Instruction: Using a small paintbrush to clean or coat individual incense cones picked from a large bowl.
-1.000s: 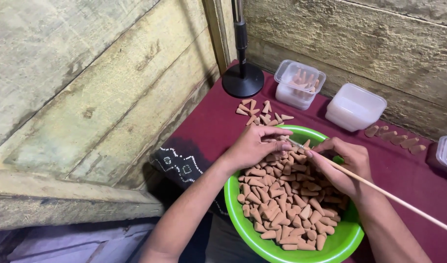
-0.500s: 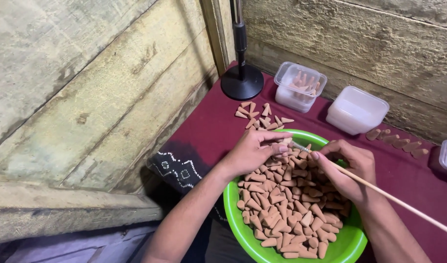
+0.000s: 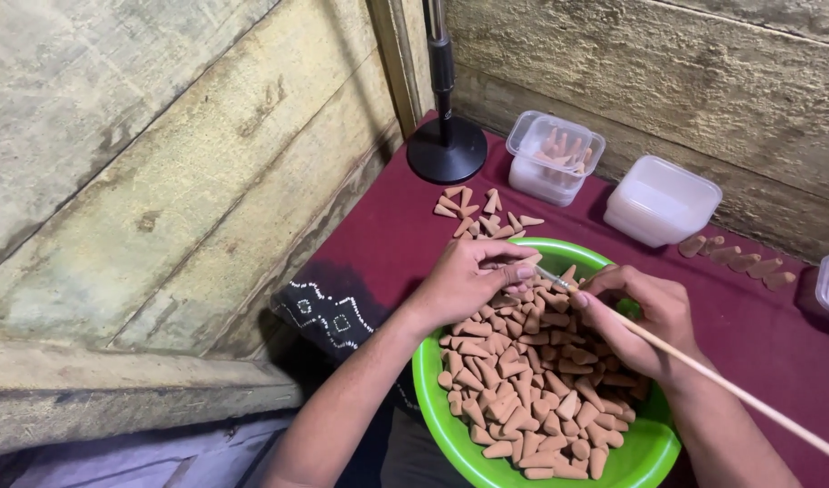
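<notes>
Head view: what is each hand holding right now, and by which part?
Left hand pinches a small brown cone at its fingertips. Right hand grips a thin wooden stick near its tip end, over the green bowl.

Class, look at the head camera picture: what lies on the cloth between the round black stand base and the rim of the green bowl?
In the head view, a loose cluster of small brown cones lies on the maroon cloth between the black stand base and the green bowl.

- A small home craft workshop, by the look of its rough plank walls [image 3: 161,163]
- A low table under a maroon cloth [image 3: 387,235]
- Heaps of clay-brown cones [image 3: 523,398] in a green bowl [image 3: 654,452], with plastic tubs [image 3: 660,199] beside
</notes>
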